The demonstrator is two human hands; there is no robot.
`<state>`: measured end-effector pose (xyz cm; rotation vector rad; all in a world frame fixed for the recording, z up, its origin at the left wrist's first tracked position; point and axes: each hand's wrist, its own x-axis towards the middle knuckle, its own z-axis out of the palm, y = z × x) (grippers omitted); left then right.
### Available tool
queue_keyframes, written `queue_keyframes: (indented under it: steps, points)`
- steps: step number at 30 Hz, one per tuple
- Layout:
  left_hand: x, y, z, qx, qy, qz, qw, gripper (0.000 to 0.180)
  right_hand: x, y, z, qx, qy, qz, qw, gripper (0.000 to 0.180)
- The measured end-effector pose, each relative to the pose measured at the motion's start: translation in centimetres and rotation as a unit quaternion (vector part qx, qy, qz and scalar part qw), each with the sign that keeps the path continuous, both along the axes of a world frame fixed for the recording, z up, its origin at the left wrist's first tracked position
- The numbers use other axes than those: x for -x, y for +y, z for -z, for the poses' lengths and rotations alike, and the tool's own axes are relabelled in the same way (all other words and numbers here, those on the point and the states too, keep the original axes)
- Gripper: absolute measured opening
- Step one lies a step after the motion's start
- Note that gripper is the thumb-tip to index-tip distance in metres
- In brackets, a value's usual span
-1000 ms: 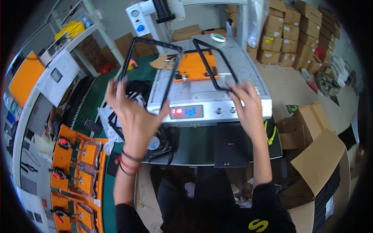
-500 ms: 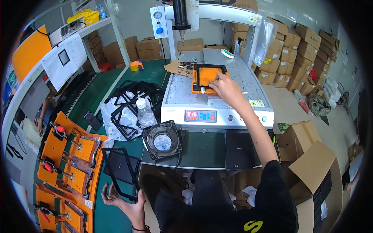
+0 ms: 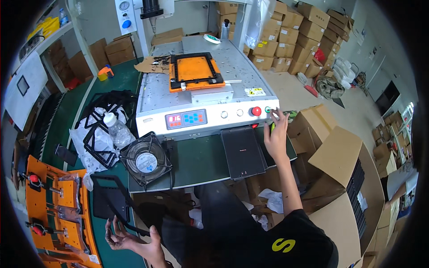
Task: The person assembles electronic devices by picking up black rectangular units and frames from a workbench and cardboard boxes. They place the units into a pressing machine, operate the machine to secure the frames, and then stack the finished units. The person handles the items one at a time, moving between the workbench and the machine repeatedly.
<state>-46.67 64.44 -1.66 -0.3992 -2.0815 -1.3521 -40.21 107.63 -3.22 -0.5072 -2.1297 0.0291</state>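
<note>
My left hand (image 3: pixel 134 241) is at the lower left, its thumb and fingers closed on a thin black rectangular frame (image 3: pixel 137 230) held tilted. Under it, a flat black panel (image 3: pixel 103 203) lies on the green bench. My right hand (image 3: pixel 278 140) is at the machine's front right corner, empty with fingers apart. A fingertip is at the green button (image 3: pixel 268 109), though I cannot tell if it is pressed. Another black frame (image 3: pixel 191 55) sits on the orange fixture (image 3: pixel 194 69) on the machine's grey bed.
Beside the green button is a red knob (image 3: pixel 256 111). The dispensing nozzle (image 3: pixel 153 24) hangs at upper left. A fan (image 3: pixel 146 161), a clear bottle (image 3: pixel 118 127) and a black flat device (image 3: pixel 242 154) lie in front. Orange clamp jigs (image 3: pixel 67 194) stand left, open cartons (image 3: pixel 337 154) right.
My right hand has left the frame on the orange fixture and moved right and nearer to the green button. The view has turned right. My left hand still holds its frame.
</note>
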Motion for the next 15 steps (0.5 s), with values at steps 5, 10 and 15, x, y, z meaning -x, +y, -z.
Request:
queue_keyframes:
  steps: [5,10,15]
  points:
    - [0.0,3.3,-0.9,-0.029,0.011,0.058,0.998,0.097,0.4,-0.3,-0.1,-0.069,-0.043,-0.018,0.997,0.054]
    - [-0.9,4.1,-0.6,-0.033,-0.013,0.071,0.997,0.103,0.8,-0.3,-1.2,-0.069,-0.028,0.002,0.997,0.055]
    - [-1.5,4.9,-0.5,-0.007,-0.030,0.095,0.995,0.107,0.5,-1.7,-3.5,0.011,-0.053,-0.001,0.999,0.062]
